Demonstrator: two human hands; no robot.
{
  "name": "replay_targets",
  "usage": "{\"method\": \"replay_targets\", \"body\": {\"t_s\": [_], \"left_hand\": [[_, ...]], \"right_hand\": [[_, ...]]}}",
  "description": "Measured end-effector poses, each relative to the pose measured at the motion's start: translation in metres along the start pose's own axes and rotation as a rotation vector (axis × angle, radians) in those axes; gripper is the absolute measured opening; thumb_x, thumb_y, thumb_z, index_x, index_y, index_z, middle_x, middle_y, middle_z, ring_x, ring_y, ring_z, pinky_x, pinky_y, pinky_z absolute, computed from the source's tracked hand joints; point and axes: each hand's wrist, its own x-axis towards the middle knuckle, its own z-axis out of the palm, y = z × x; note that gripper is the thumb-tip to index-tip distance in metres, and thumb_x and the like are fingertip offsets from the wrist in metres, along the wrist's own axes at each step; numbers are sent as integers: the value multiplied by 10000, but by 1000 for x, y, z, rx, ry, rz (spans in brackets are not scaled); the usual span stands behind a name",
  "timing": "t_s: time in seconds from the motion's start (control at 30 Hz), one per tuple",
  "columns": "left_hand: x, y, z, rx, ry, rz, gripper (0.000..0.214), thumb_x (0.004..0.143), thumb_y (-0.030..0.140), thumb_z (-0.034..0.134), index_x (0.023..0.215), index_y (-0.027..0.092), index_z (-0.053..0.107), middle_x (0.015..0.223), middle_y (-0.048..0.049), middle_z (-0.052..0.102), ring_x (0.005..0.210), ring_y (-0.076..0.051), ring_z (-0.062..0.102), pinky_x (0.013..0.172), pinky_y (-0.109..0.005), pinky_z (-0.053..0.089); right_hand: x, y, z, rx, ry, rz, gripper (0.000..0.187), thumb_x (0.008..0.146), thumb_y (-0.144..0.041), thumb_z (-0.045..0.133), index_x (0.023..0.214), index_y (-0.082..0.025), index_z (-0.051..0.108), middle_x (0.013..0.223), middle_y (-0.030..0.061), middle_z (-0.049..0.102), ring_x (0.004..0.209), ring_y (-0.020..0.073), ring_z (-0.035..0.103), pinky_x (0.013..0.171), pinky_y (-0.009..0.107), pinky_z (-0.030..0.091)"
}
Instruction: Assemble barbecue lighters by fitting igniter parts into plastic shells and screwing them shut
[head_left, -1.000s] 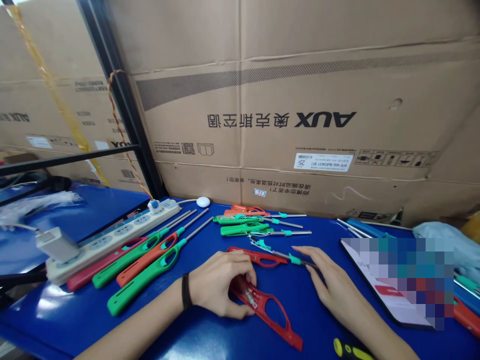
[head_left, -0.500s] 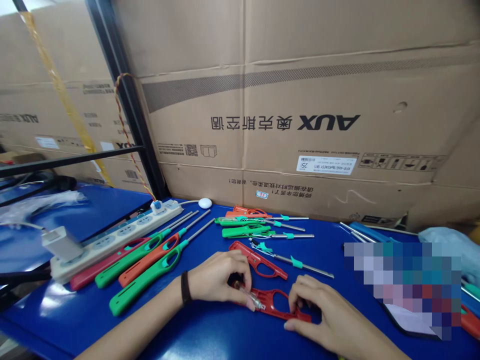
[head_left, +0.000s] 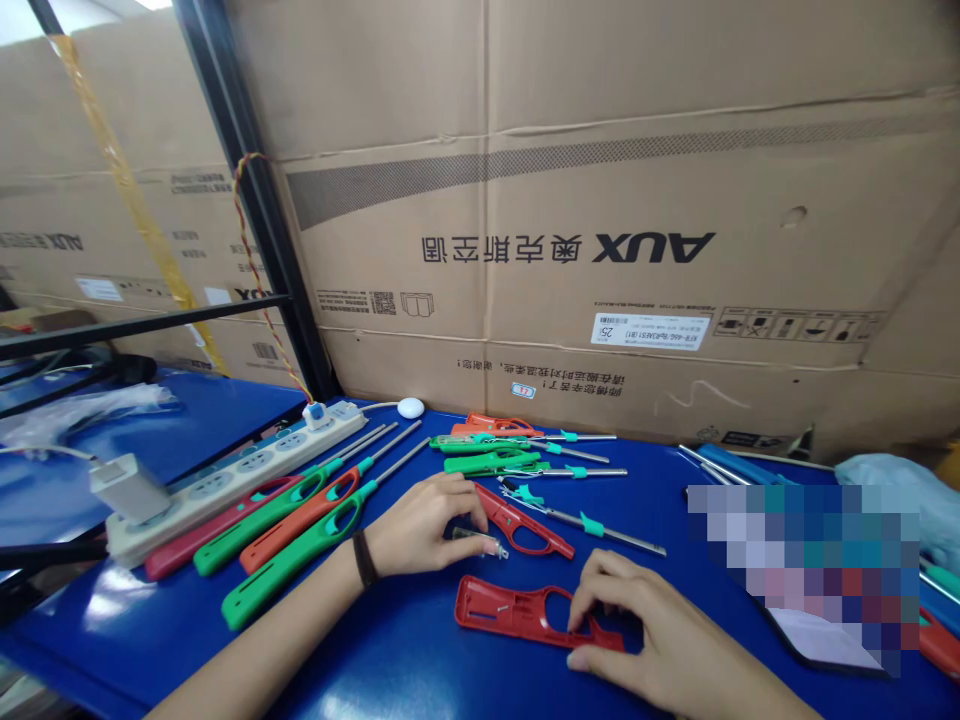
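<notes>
My left hand (head_left: 420, 525) pinches a small clear fuel capsule (head_left: 476, 537) with a metal tip, lifted just above the blue table (head_left: 405, 660). An open red lighter shell half (head_left: 517, 612) lies flat in front of me, and my right hand (head_left: 645, 625) presses on its handle end. A second red shell half (head_left: 525, 520) rests just beyond, next to a loose metal rod with teal clips (head_left: 592, 525).
Several finished long lighters (head_left: 292, 520), green and red, lie at the left beside a white power strip (head_left: 225, 480). More lighter parts (head_left: 495, 445) sit at the back centre. A blurred screen (head_left: 810, 560) lies at the right. Cardboard boxes (head_left: 600, 250) wall the far edge.
My left hand has lifted the clear capsule out of the red shell and drawn it back and up. My right hand came from the rod to the shell's handle and holds it down.
</notes>
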Motion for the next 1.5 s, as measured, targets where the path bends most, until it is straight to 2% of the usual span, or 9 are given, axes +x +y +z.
{"method": "replay_targets", "body": {"t_s": [0.17, 0.27, 0.53, 0.67, 0.8, 1.0, 1.13, 1.3, 1.5], "left_hand": [[-1, 6, 0, -94, 87, 17, 97, 841, 241, 585, 805, 172, 643, 817, -23, 636, 786, -154, 557, 755, -273, 422], [-1, 14, 5, -200, 17, 76, 51, 753, 225, 663, 742, 175, 660, 787, -14, 636, 746, -141, 554, 729, -256, 432], [1, 20, 22, -133, -65, 56, 100, 711, 286, 734, 737, 196, 697, 756, 2, 651, 745, -145, 553, 768, -273, 408], [2, 18, 22, -127, -98, 38, 14, 727, 207, 702, 741, 205, 703, 720, 18, 651, 718, -136, 557, 765, -265, 406], [3, 16, 23, -148, -112, 52, 42, 765, 242, 686, 754, 205, 702, 711, 17, 654, 723, -136, 559, 780, -270, 399], [4, 9, 15, -171, -14, 36, 101, 818, 278, 640, 768, 202, 684, 744, 12, 665, 736, -135, 566, 800, -277, 391], [3, -8, 4, 0, 93, -49, 117, 840, 270, 606, 770, 193, 660, 797, 3, 671, 754, -149, 573, 810, -304, 379], [1, -22, 3, 128, 68, -121, 156, 851, 298, 583, 767, 190, 658, 797, -2, 662, 780, -164, 586, 915, -363, 342], [0, -16, -1, 86, 81, -79, 189, 846, 356, 577, 788, 190, 648, 819, -11, 661, 791, -165, 586, 889, -346, 370]], "right_hand": [[-1, -4, -2, 21, 3, -18, 164, 733, -385, 710, 850, -281, 661, 927, -14, 605, 904, 178, 577, 820, 273, 437], [-1, -3, -1, 8, 9, -4, 182, 706, -378, 732, 841, -281, 660, 908, -13, 599, 910, 186, 574, 818, 277, 437], [0, -2, 0, 10, -3, -2, 144, 727, -356, 715, 840, -286, 659, 911, -16, 587, 903, 175, 575, 838, 282, 426], [1, -2, 1, 17, -10, -3, 131, 729, -344, 712, 835, -288, 657, 917, -19, 586, 889, 170, 578, 836, 283, 427], [0, -1, 1, 24, -18, 5, 139, 730, -361, 710, 839, -291, 658, 938, -15, 593, 916, 181, 577, 862, 297, 421], [-1, -2, 0, 16, -15, 5, 146, 724, -368, 711, 835, -286, 661, 942, -8, 609, 958, 197, 571, 881, 307, 417], [-2, -2, 0, 15, -16, -14, 113, 740, -329, 690, 839, -288, 654, 932, -19, 599, 897, 168, 585, 840, 288, 433], [-3, -2, 0, -1, -12, -2, 116, 742, -338, 683, 847, -301, 651, 970, -20, 596, 950, 180, 569, 861, 304, 421], [-3, -4, -3, -12, 19, -29, 100, 750, -281, 664, 849, -290, 656, 941, -21, 602, 902, 163, 582, 816, 276, 432]]}}
